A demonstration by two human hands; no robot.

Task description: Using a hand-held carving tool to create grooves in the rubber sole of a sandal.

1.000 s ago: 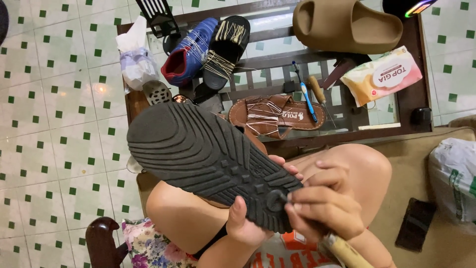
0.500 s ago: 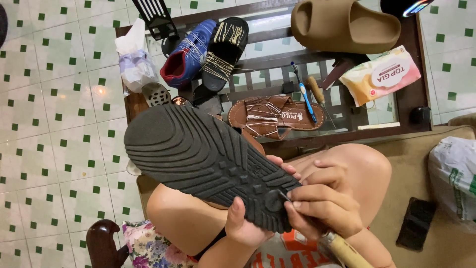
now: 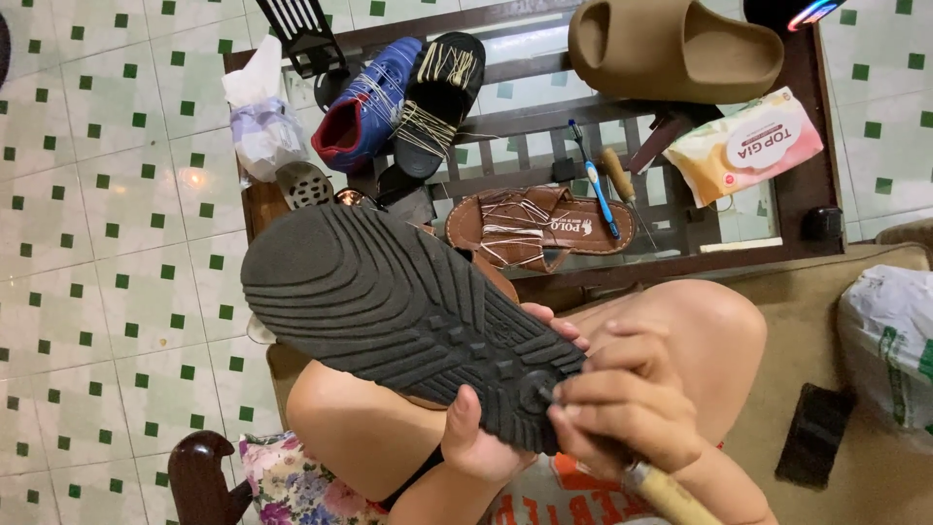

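Note:
A sandal with a dark grey treaded sole (image 3: 398,311) lies sole-up across my knees. My left hand (image 3: 481,442) grips its heel from below, thumb up on the tread, fingertips showing past the far edge. My right hand (image 3: 617,413) is closed around a tool with a pale wooden handle (image 3: 671,496), and presses its hidden tip against the sole's heel end. The sandal's upper is hidden under the sole.
A dark wooden table (image 3: 816,136) with a glass top stands ahead, carrying a brown strappy sandal (image 3: 535,224), a blue shoe (image 3: 364,102), a black sandal (image 3: 437,83), a tan foam slide (image 3: 671,44), a tissue pack (image 3: 743,146), and small tools (image 3: 598,190). Tiled floor (image 3: 107,243) lies left.
The view and sandal have shifted only slightly. My right hand has stayed pressed at the heel end of the sole, with small finger movement.

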